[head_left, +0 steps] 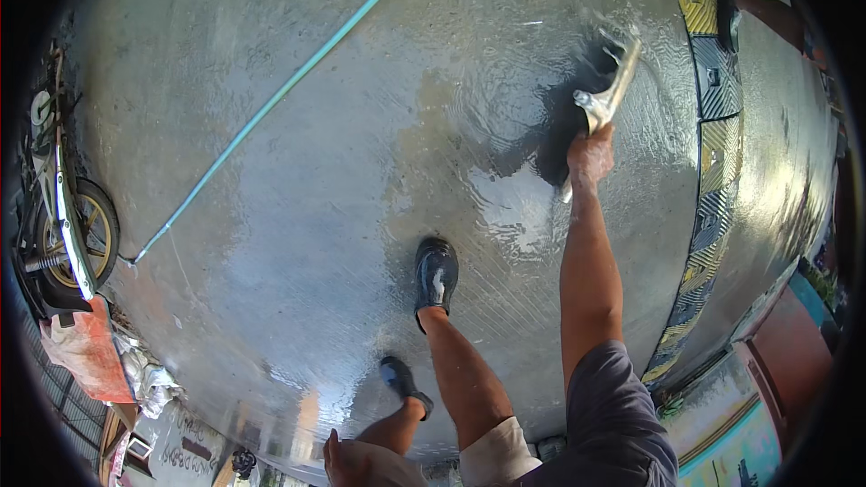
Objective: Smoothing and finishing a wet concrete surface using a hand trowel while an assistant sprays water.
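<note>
My right hand [591, 158] is closed around a long pale object [619, 86], its exact kind unclear. A grey-white fitting juts from its side, and a short end shows below my fist. Water streaks fly off its far end, above rippling water on the wet concrete floor [316, 180]. A dark shadow falls on the floor to its left. At the lower edge, my left hand [345, 462] hangs beside my thigh; it appears only in part, and most of its fingers are hidden.
A turquoise hose [298, 79] crosses the floor at left. A motorcycle [77, 216] stands at the far left, above an orange-and-white sack [86, 356]. Yellow-and-black ridged ramp blocks [719, 153] line the right side. Part of another person's leg [771, 16] shows at upper right.
</note>
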`<state>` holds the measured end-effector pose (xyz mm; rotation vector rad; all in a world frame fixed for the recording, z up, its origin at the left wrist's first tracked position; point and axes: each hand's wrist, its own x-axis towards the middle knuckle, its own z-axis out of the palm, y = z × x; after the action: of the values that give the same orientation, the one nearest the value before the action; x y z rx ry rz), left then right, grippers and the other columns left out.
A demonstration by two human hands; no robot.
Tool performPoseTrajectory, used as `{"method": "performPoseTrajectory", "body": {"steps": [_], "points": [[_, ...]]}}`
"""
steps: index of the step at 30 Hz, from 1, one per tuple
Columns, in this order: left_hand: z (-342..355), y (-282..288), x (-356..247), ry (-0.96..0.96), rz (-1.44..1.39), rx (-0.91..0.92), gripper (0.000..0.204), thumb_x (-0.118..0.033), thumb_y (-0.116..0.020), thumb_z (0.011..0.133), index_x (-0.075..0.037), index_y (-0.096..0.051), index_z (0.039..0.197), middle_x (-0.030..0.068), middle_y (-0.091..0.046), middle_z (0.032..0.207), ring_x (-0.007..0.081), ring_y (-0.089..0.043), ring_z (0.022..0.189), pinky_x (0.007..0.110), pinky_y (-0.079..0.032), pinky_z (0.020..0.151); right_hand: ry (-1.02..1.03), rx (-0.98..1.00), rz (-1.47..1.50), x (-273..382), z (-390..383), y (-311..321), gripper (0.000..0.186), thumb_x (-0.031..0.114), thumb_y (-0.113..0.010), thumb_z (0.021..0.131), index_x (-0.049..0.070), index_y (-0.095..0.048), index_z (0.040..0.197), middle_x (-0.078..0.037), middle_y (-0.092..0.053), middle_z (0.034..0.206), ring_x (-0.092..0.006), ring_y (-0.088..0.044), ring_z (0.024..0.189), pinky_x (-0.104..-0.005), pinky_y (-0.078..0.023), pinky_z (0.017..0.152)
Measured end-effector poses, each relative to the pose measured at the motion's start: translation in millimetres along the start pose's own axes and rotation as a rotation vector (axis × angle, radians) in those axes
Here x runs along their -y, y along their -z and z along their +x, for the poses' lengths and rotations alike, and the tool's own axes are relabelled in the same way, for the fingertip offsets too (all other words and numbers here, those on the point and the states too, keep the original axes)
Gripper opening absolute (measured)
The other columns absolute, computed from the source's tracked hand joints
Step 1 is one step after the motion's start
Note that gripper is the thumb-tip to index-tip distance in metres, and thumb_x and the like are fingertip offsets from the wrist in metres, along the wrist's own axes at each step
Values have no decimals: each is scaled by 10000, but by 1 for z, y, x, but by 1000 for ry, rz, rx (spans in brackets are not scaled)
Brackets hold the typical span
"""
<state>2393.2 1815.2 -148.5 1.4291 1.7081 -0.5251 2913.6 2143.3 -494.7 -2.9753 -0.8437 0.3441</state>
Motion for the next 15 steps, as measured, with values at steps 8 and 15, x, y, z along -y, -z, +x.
{"method": "performPoseTrajectory", "body": {"steps": [8, 15], "points": [[35, 46, 51, 118, 69, -139, 731, -321, -669, 725, -18, -343, 1304, 245, -466, 1158, 388, -451, 1077, 462, -392, 887, 723, 144, 33, 140, -136, -40, 527, 232, -520, 866, 10, -305, 1293, -227, -487, 1168, -392, -548, 987, -474, -495, 790], [60, 47, 21, 162, 53, -11, 794, -322, -658, 688, -49, -299, 1342, 235, -407, 1224, 408, -406, 1123, 484, -343, 932, 840, 529, 393, 105, -248, 7, 440, 110, -513, 818, 38, -409, 1239, -214, -576, 1072, -355, -581, 952, -423, -472, 803]]}}
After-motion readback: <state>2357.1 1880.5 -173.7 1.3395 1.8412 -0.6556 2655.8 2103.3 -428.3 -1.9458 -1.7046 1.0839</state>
